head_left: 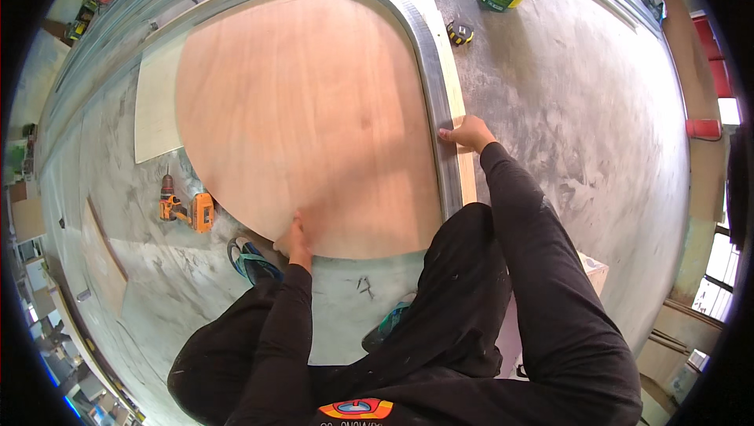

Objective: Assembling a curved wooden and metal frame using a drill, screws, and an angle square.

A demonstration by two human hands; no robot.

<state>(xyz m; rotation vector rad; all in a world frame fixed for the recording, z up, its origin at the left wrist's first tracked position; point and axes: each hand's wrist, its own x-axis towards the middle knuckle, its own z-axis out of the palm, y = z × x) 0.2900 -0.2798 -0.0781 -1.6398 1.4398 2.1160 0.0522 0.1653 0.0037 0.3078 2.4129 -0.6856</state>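
The left hand (pixel 293 239) grips the near edge of the plywood sheet (pixel 302 124), fingers curled under it; the sheet lies flat on the concrete floor (pixel 581 112) ahead of both hands. It looks stiff, broad and fairly heavy, best held at opposite edges. The right hand (pixel 468 132) presses on the metal channel (pixel 437 96) along its right edge, fingers together. Bare floor lies right of that hand; a cordless drill (pixel 188 208) sits left of the left hand
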